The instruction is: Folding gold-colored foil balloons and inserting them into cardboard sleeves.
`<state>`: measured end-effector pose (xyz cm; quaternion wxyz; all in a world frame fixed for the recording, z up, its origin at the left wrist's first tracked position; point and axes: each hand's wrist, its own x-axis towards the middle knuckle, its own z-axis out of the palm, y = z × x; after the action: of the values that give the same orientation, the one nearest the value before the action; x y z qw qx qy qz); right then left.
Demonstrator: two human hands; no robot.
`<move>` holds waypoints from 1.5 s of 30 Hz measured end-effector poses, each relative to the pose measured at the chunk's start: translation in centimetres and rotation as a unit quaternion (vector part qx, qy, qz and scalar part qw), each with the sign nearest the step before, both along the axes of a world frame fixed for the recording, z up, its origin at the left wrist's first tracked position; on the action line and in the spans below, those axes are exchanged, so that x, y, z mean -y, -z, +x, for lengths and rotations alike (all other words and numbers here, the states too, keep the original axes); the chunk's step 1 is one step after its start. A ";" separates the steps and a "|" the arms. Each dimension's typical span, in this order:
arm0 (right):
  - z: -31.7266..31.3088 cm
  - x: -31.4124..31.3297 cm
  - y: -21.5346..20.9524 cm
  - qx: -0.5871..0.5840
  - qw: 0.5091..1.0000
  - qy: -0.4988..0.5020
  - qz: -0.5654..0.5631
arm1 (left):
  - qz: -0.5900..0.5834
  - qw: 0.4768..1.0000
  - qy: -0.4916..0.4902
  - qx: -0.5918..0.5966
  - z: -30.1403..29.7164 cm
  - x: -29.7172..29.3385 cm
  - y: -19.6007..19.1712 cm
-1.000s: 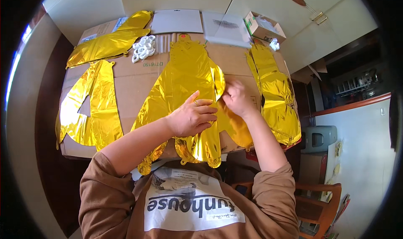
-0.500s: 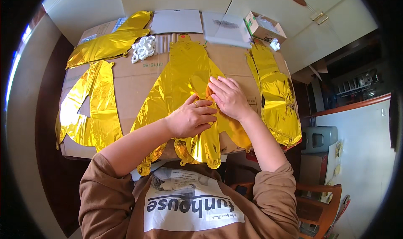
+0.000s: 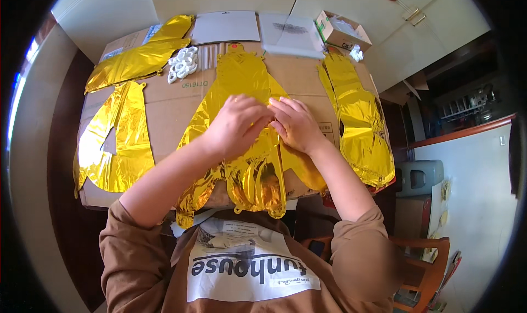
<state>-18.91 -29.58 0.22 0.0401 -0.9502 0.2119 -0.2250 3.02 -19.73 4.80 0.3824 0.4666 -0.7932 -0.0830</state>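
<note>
fingers point(image 3: 258, 111) of both hands press gold foil balloon point(image 3: 241, 77), long axis pointing away

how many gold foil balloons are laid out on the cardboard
4: one under the left hand and right hand in the middle, one at the far left corner, one along the left edge, one along the right edge.

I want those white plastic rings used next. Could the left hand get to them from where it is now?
Probably yes. The white rings lie in the open on the cardboard, up and to the left of the left hand, which rests on the middle gold foil balloon. Only flat cardboard lies between them.
</note>
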 end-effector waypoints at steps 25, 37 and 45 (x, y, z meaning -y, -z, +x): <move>-3.1 -1.7 -1.6 -0.026 0.996 -0.085 0.011 | -0.016 0.989 -0.010 0.147 1.7 6.6 5.3; -3.0 -2.6 -2.1 -0.016 0.997 -0.079 0.007 | -0.015 0.994 -0.013 0.110 1.7 6.8 5.5; -2.6 -2.8 -2.5 -0.003 0.996 -0.084 -0.002 | -0.113 0.987 -0.104 -0.041 3.3 4.5 2.8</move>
<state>-21.52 -26.75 2.69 0.0560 -0.9654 0.1308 -0.2187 6.34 -24.21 2.01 0.4712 0.4970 -0.7281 0.0281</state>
